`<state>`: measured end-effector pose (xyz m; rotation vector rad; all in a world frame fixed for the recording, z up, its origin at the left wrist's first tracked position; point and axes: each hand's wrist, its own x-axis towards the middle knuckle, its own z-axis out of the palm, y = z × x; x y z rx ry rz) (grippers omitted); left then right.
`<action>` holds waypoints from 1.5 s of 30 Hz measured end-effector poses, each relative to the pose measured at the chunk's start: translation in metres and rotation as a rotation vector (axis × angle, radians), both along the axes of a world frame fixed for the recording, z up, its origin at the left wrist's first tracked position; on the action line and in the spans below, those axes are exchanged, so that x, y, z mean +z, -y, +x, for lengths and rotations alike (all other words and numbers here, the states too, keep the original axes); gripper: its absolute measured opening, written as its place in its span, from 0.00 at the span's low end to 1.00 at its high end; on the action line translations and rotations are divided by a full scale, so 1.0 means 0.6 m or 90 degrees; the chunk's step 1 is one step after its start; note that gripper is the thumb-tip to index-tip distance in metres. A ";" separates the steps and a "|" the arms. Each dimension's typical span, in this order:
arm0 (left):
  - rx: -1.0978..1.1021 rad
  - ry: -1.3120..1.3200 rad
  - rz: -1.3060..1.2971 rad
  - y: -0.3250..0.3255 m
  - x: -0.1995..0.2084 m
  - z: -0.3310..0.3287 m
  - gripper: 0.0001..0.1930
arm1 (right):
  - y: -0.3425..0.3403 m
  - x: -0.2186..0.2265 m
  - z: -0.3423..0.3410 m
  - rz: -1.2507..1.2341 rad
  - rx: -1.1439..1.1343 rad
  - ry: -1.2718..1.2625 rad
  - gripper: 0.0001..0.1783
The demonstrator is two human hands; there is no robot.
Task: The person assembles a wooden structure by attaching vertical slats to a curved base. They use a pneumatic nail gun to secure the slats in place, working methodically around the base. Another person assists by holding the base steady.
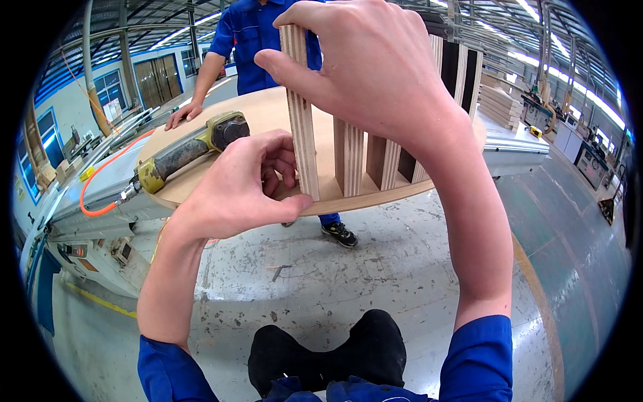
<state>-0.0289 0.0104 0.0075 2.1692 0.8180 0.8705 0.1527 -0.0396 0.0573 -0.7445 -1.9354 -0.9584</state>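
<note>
A plywood strip (301, 134) stands upright near the front edge of a round wooden board (261, 107). My right hand (375, 67) grips its upper end, thumb on the near side and fingers over the top. Around the foot of the same strip is my left hand (244, 177), its thumb against the bottom edge and its fingers curled behind. Several more upright plywood pieces (349, 157) stand in a row to the right, partly hidden by my right forearm. A yellow-green air nail gun (191, 151) lies on the board left of my left hand.
An orange air hose (97, 213) runs from the tool over the metal machine bed (107, 177). Across the board stands a co-worker in blue (248, 40), one hand (184, 115) resting near its edge. Stacked boards (499, 104) lie at the right.
</note>
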 end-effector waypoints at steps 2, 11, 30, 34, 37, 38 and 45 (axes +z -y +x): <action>0.003 0.000 0.003 0.001 0.000 0.002 0.26 | 0.013 0.004 -0.002 -0.032 -0.007 -0.003 0.22; 0.008 -0.015 0.008 0.004 0.003 0.005 0.20 | 0.009 0.006 0.008 -0.038 0.039 -0.008 0.22; 0.018 -0.014 0.029 -0.002 -0.007 0.003 0.28 | -0.060 0.019 0.025 0.092 -0.012 -0.026 0.20; 0.037 -0.046 0.034 0.006 -0.002 0.003 0.28 | -0.070 0.023 0.022 0.102 -0.012 -0.030 0.20; -0.027 0.070 -0.012 -0.006 -0.013 -0.001 0.29 | -0.071 0.023 0.023 0.107 -0.016 -0.034 0.20; -0.037 0.077 -0.016 -0.008 -0.014 -0.001 0.29 | -0.073 0.021 0.023 0.109 -0.017 -0.035 0.20; -0.003 -0.003 0.007 0.000 -0.003 0.002 0.30 | -0.071 0.015 0.030 0.110 -0.031 -0.041 0.19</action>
